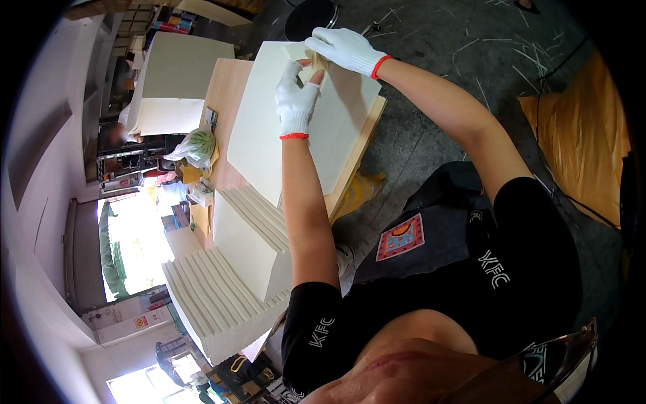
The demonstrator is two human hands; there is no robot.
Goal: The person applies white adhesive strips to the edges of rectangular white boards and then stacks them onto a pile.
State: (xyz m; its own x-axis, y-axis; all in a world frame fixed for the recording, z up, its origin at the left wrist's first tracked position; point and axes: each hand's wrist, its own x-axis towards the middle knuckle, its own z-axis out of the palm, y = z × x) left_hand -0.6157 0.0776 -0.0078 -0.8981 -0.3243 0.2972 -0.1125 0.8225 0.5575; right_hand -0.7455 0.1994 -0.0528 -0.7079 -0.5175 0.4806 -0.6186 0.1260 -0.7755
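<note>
A large cream sheet (262, 128) lies flat on a wooden worktable. My left hand (296, 104), in a white knit glove with a red cuff and bare thumb and fingertip, is over its far part, thumb and forefinger apart. Beside it, my right hand (343, 50), gloved the same way, bends its fingers over a small pale yellowish strip (317, 62) at the sheet's far edge. The strip's ends are partly hidden by the gloves, so I cannot tell whether it is loose or part of the sheet.
Stacks of cream sheets (222, 289) stand at the near left, and another tall stack (182, 67) at the far left. A plastic bag (198, 147) with something green lies on the table's left. A round black stool (311, 19) stands beyond; scraps litter the floor; orange-brown sheeting (575, 141) is at right.
</note>
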